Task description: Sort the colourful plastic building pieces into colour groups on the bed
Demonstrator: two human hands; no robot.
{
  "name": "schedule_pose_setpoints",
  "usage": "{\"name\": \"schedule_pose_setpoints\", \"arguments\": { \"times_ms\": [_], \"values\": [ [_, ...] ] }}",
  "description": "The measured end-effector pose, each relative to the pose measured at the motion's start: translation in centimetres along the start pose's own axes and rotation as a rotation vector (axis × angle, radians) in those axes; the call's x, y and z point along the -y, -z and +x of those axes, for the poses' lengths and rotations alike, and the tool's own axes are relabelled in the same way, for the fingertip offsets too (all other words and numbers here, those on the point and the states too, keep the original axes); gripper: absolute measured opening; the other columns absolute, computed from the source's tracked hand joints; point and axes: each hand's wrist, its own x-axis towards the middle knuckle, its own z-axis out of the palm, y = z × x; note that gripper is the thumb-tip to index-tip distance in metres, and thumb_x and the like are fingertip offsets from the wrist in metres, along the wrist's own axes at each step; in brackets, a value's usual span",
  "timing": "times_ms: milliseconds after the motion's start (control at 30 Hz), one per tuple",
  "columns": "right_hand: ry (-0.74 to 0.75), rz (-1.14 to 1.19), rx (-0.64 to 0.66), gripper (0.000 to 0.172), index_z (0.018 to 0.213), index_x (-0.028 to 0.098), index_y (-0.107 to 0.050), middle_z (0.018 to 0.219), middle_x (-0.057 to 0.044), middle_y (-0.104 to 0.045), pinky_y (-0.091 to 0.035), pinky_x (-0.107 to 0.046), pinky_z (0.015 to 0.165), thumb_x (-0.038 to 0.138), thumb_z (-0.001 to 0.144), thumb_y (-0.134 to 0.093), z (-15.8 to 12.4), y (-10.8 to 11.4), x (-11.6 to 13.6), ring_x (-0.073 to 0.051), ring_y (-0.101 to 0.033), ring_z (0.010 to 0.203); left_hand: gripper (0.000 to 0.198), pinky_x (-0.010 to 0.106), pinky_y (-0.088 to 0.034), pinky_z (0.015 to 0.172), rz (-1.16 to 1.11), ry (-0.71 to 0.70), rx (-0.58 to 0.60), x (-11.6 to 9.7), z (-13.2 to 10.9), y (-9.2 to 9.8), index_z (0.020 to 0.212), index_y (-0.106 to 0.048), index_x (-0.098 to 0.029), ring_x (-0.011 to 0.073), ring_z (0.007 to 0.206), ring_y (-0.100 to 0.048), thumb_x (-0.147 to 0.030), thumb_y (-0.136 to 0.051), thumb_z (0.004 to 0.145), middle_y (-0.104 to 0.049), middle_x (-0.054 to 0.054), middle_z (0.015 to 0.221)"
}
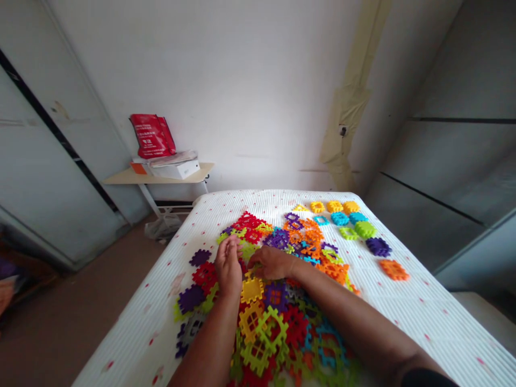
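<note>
A heap of plastic interlocking building pieces in many colours covers the middle of the white quilted cover. My left hand is at the heap's left side, palm turned inward, fingers stretched and nothing visible in them. Facing it, my right hand reaches in with bent fingers slightly apart, its tips down among yellow and lime-green pieces. Whether the fingertips touch a piece is unclear. Just below the hands lies a solid yellow square piece. A red window-frame piece rests left of my left hand.
At the right stand small groups sorted by colour: yellow pieces, blue pieces, green pieces, a purple stack and an orange stack. Beyond the left edge, a small table holds a red bag and a white box.
</note>
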Motion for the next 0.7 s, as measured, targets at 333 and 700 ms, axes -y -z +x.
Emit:
{"name": "schedule_pose_setpoints", "arguments": {
  "times_ms": [333, 700],
  "values": [
    [-0.212, 0.473, -0.480, 0.012, 0.073, 0.016, -0.063, 0.067, 0.003, -0.060, -0.037, -0.019, 0.056, 0.009, 0.065, -0.058, -2.0, 1.9, -2.3, -0.009, -0.050, 0.060, 0.036, 0.034, -0.047, 0.078, 0.226, -0.099, 0.179, -0.5, -0.7, -0.2, 0.094, -0.063, -0.018, 0.0214, 0.084, -0.060, -0.048, -0.050, 0.079, -0.066, 0.009, 0.092],
    [-0.220, 1.093, -0.625, 0.033, 0.068, 0.016, -0.058, 0.058, 0.005, -0.054, -0.035, -0.020, 0.048, 0.036, 0.051, -0.078, -1.5, 2.0, -2.8, -0.006, -0.043, 0.050, 0.034, 0.028, -0.047, 0.062, 0.192, -0.022, 0.241, -0.5, -0.9, -0.3, 0.087, -0.064, -0.016, 0.0188, 0.067, -0.062, -0.047, -0.057, 0.072, -0.065, 0.004, 0.068]
  ]
}}
